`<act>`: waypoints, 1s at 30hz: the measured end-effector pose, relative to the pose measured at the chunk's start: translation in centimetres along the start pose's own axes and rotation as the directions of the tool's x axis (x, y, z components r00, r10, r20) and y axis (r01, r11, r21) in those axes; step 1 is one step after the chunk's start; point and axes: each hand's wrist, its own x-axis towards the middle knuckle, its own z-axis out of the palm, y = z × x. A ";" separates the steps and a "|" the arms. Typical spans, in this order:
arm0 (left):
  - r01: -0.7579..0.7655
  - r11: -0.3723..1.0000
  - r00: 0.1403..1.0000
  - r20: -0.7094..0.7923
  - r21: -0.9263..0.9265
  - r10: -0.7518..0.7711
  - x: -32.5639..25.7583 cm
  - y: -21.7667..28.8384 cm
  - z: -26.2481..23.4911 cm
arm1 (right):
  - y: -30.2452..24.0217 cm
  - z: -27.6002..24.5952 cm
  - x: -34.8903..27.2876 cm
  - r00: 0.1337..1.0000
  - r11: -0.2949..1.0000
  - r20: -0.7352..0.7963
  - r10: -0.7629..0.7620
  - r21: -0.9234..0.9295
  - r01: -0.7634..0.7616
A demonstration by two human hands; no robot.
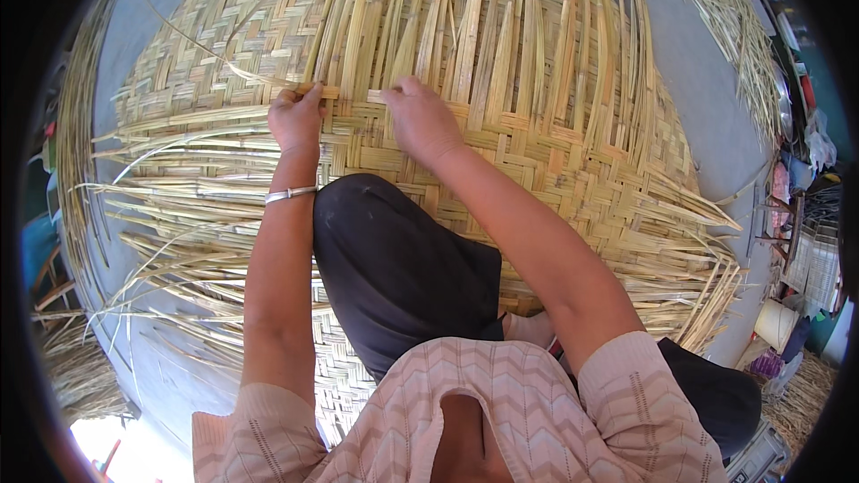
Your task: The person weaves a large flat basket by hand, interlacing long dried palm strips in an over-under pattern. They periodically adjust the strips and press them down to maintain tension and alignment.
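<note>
A large woven mat [555,161] of split cane or bamboo strips lies under me. My left hand [297,118] pinches a flat cane strip [330,92] between thumb and fingers. The strip's long loose end trails up to the left. Just to the right, my right hand [422,121] is closed at the thumb and fingertips on a short stretch of strip [375,97]. Upright strips cross between the two hands, so I cannot tell whether both hold one strip. Long unwoven strips [474,27] run away from me beyond the right hand.
Loose strip ends [188,188] fan out over the mat's left edge. My bent knee [376,224] rests on the mat. Bundles of loose strips lie on the grey floor [707,107] at far left and upper right. Household clutter [805,241] lines the right side.
</note>
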 end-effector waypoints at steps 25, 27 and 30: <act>0.158 0.689 0.921 0.357 -0.708 0.156 4.9 6.3 -18.3 | -6.4 0.9 5.6 0.976 0.972 0.030 -0.217 0.100 0.213; 0.040 0.716 0.989 0.128 -0.697 0.069 5.2 6.6 -19.9 | -7.0 1.5 6.8 0.973 0.990 0.191 -0.128 0.085 0.114; -0.176 0.767 0.925 -0.369 -0.617 -0.085 5.9 7.6 -19.8 | -7.3 2.1 7.5 0.970 0.995 0.226 -0.085 0.060 0.073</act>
